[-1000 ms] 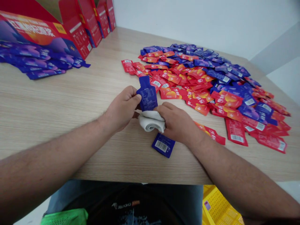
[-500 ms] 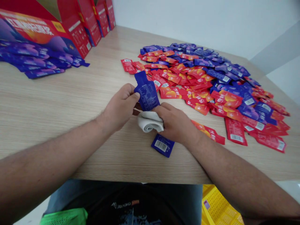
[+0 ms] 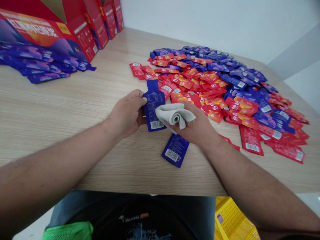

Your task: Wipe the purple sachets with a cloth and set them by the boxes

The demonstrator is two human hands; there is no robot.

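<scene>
My left hand (image 3: pixel 130 113) pinches a blue pouch (image 3: pixel 153 100) by its left edge, its narrow neck pointing up and its printed, barcoded side toward me. A folded white cloth (image 3: pixel 170 113) is bunched in my right hand (image 3: pixel 197 125), right beside the pouch and overlapping its right edge; whether the cloth presses on it I cannot tell. Below the cloth, a second blue pouch (image 3: pixel 175 151) lies barcode up on the table. Part of a red pouch (image 3: pixel 231 143) shows behind my right wrist.
A wide heap of red and orange pouches (image 3: pixel 210 86) and blue pouches (image 3: pixel 222 61) covers the table's back right. Open red boxes (image 3: pixel 85 36) stand at the back left, with stacked blue pouches (image 3: pixel 45 65) before them. A yellow basket (image 3: pixel 235 220) sits below the table edge.
My right hand has moved up and right with the cloth, uncovering the held pouch's barcode and more of the pouch on the table. The held pouch is now more upright.
</scene>
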